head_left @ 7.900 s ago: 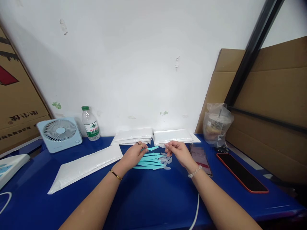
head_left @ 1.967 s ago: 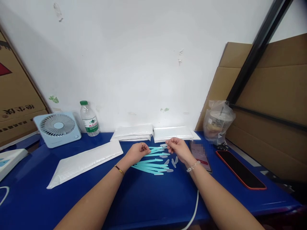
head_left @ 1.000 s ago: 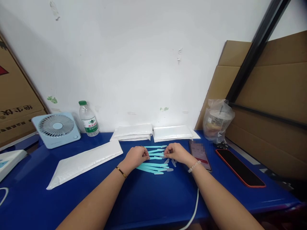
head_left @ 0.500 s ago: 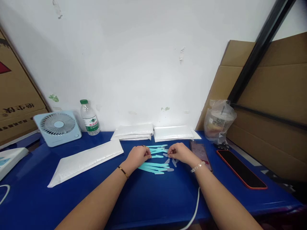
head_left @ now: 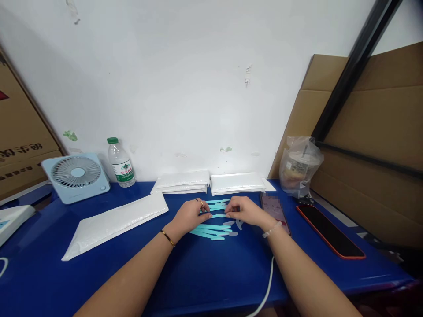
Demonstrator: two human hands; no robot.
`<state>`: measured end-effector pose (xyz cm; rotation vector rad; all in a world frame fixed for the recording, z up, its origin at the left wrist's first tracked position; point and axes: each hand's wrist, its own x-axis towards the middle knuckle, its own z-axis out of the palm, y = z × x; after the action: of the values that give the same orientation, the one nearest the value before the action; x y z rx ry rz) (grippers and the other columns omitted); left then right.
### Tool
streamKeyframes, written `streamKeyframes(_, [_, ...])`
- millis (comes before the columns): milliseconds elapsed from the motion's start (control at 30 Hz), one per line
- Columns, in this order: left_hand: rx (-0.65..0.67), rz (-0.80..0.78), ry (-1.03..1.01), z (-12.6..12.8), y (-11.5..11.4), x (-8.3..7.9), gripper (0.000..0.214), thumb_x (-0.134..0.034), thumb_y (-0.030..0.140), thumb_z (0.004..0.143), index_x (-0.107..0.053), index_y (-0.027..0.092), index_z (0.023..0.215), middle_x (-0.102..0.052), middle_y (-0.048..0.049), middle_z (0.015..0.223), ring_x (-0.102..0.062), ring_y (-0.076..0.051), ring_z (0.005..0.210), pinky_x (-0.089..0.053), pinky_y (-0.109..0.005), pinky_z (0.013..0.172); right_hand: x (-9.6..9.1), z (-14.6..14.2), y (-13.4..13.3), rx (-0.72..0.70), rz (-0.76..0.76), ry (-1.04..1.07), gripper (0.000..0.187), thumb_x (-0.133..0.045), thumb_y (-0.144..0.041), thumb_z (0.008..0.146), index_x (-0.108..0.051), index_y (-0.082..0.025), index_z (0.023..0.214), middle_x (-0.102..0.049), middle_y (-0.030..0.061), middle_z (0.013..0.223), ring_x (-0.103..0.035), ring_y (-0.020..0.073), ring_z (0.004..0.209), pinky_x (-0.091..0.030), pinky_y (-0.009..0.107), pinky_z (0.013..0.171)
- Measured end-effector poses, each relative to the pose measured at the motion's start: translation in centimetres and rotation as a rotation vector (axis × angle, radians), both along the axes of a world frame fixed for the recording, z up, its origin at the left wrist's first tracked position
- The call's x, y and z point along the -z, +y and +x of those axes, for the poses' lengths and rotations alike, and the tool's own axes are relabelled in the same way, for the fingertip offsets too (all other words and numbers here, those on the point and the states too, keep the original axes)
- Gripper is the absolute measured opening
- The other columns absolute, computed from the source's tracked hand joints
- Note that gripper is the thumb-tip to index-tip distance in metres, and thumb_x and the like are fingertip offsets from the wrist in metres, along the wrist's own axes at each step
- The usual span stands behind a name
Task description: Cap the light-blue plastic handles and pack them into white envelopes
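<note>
My left hand (head_left: 195, 213) pinches a turquoise eyebrow razor (head_left: 218, 215) by its handle, the blade end pointing right. At that blade end, my right hand (head_left: 243, 209) is closed in a pinch on a small clear blade cap, now mostly hidden by the fingers. Below them several turquoise razors (head_left: 209, 230) lie fanned out on the table. More razors (head_left: 218, 205) rest behind, between the hands. Loose clear caps (head_left: 238, 224) are scattered under my right hand.
Around the blue table (head_left: 205, 281) are white padded envelopes (head_left: 119, 224), a fan (head_left: 78, 176), a water bottle (head_left: 121, 165), a phone under my right wrist (head_left: 276, 209), an orange-edged phone (head_left: 330, 231), a bagged drink cup (head_left: 299, 169) and a white cable (head_left: 269, 286).
My right hand has moved left from the loose caps to the tip of the razor in my left hand. The left hand stays nearly in place. The view has shifted slightly.
</note>
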<state>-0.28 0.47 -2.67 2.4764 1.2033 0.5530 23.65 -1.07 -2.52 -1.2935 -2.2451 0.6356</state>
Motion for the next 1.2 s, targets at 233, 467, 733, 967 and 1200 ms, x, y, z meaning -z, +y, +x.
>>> streamKeyframes(233, [0.176,-0.182,0.137,-0.2,-0.2,-0.3,0.018,-0.063,0.037,0.073,-0.067,0.022,0.081,-0.063,0.0014,0.072,-0.054,-0.012,0.064,-0.032,-0.021,0.053,-0.1,0.3,-0.5,-0.081,-0.124,-0.13,0.007,-0.065,-0.021,0.07,-0.065,-0.016,0.075,-0.06,0.0009,0.074,-0.054,0.01,0.059,-0.039,0.019,0.051])
streamKeyframes(467, [0.127,-0.077,0.089,-0.1,-0.2,-0.4,0.026,-0.046,0.033,0.084,-0.062,0.018,0.07,-0.064,-0.0019,0.075,-0.053,-0.013,0.066,-0.032,-0.023,0.057,-0.5,0.5,0.0,0.086,-0.192,0.406,0.026,-0.058,-0.034,0.079,-0.059,-0.019,0.099,-0.057,-0.0013,0.071,-0.061,0.0121,0.056,-0.048,0.024,0.053])
streamKeyframes(733, [0.015,-0.17,-0.128,-0.3,0.3,-0.2,0.036,-0.041,0.048,0.085,-0.057,0.017,0.075,-0.052,0.0012,0.066,-0.041,-0.011,0.057,-0.03,-0.023,0.053,-1.7,0.6,0.0,0.204,-0.245,0.771,0.03,-0.071,-0.041,0.068,-0.06,-0.014,0.077,-0.063,0.0016,0.063,-0.062,0.0125,0.051,-0.046,0.02,0.044])
streamKeyframes(967, [-0.003,-0.227,-0.184,-0.3,0.2,-0.7,0.04,-0.04,0.053,0.083,-0.056,0.017,0.079,-0.045,0.0029,0.063,-0.036,-0.01,0.056,-0.028,-0.022,0.051,-1.2,0.1,-0.1,0.253,-0.214,0.765,0.037,-0.067,-0.047,0.072,-0.052,-0.016,0.062,-0.06,-0.0009,0.053,-0.048,0.0065,0.032,-0.029,0.016,0.032])
streamKeyframes(1200, [0.004,-0.21,-0.195,-0.2,0.3,-0.7,0.039,-0.039,0.051,0.085,-0.056,0.017,0.081,-0.045,0.0034,0.062,-0.037,-0.01,0.056,-0.028,-0.022,0.052,-0.4,-1.4,-0.1,0.25,-0.248,0.709,0.042,-0.062,-0.056,0.072,-0.05,-0.017,0.062,-0.06,0.0004,0.055,-0.049,0.0076,0.034,-0.03,0.018,0.033])
